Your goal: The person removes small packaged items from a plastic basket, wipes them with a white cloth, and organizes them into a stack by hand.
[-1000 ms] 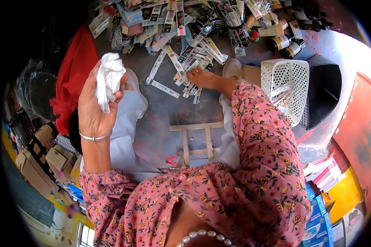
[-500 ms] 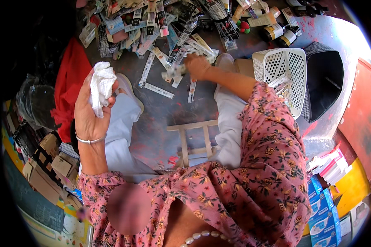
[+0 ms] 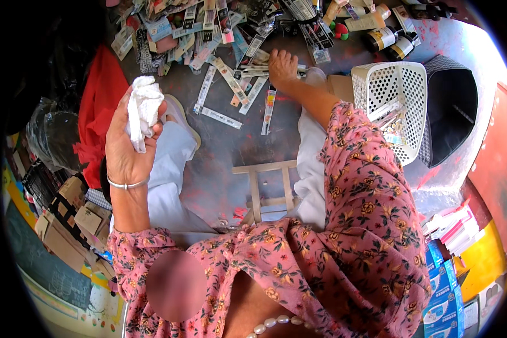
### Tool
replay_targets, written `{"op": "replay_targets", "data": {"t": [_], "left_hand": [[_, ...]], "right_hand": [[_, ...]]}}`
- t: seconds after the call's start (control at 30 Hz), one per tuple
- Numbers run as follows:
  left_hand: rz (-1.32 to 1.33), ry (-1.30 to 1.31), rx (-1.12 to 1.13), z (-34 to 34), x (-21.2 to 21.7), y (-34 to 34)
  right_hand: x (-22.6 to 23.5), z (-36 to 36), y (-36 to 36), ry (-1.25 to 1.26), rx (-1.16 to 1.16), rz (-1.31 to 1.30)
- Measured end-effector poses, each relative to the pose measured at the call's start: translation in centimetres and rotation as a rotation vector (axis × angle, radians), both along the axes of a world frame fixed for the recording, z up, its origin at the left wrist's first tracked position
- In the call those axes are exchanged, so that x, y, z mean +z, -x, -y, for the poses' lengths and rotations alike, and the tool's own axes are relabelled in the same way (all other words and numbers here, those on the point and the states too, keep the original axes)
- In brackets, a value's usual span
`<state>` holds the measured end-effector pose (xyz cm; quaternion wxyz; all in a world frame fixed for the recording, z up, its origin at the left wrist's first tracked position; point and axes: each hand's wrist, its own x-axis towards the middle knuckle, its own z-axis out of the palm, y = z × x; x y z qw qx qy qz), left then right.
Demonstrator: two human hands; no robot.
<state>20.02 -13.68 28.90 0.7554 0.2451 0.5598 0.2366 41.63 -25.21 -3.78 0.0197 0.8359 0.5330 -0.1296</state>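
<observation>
My left hand [image 3: 130, 152] is raised at the left, its fingers closed round a crumpled white cloth [image 3: 143, 110]. A metal bangle circles that wrist. Farther forward, my right hand [image 3: 283, 69] reaches down to the floor, fingers bent over a few slim packets [image 3: 256, 71] whose ends stick out on both sides of it. Its fingertips are hidden. Close by lie loose slim packets, among them a pale one [image 3: 221, 118], a beige one [image 3: 231, 81] and one with a yellow-red label [image 3: 268, 110]. Behind them spreads a heap of packaged small goods [image 3: 205, 34].
At the right stand a white perforated basket [image 3: 388, 84] with some packets in it and a black bin [image 3: 453, 112]. Dark bottles [image 3: 380, 39] lie at the far right. A wooden frame [image 3: 254, 191] sits between my legs; red cloth [image 3: 102, 112] and cardboard boxes [image 3: 73, 219] are at the left.
My right hand has moved slightly forward and right, and the blurred packet by it has come to rest among the others. The left hand still holds the cloth. The view has shifted slightly.
</observation>
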Motion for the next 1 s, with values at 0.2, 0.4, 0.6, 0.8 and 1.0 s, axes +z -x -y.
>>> {"op": "replay_targets", "data": {"t": [0.2, 0.4, 0.6, 0.8, 1.0], "left_hand": [[-0.019, 0.008, 0.032, 0.4, 0.0, 0.0], [-0.029, 0.003, 0.025, 0.3, 0.4, -0.8], [-0.001, -0.013, -0.009, 0.2, 0.2, -0.4], [-0.001, -0.006, 0.007, 0.0, 0.1, -0.1], [0.006, 0.014, 0.038, 0.1, -0.2, 0.9]], "right_hand": [[2.3, -0.4, -0.4, 0.21, 0.42, -0.085], [2.3, 0.5, -0.4, 0.131, 0.554, -0.092], [5.0, -2.5, -2.0, 0.178, 0.644, -0.124], [10.6, -4.4, -4.9, 0.513, 0.505, -0.168], [14.9, -5.4, -6.0, 0.804, 0.51, -0.237]]}}
